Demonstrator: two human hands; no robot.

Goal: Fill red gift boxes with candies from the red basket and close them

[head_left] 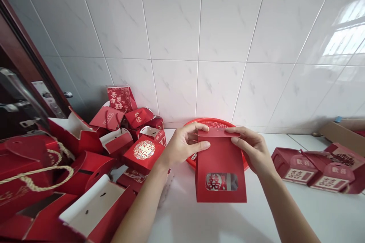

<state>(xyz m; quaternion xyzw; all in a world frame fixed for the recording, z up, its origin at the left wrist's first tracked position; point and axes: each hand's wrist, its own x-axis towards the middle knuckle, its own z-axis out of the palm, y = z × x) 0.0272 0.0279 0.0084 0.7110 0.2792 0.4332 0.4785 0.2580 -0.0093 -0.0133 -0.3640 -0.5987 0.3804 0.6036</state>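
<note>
Both my hands hold a red gift box [221, 159] by its folded top edge, up in front of a red plastic basket [212, 120]. My left hand [186, 142] pinches the top left corner, with the thumb on the front. On the top right corner, my right hand [251, 146] grips with thumb and fingers. Small holes show in the folded strip along the top. A clear window low on the front reveals printed red and white contents. The box hides most of the basket.
Many red boxes and bags, some open, pile up at left, including a box with a round emblem [145, 149]. Closed red boxes [310, 169] stand at right, near a cardboard carton [342, 131]. A tiled wall [176, 38] rises behind; a door handle [23, 91] is far left.
</note>
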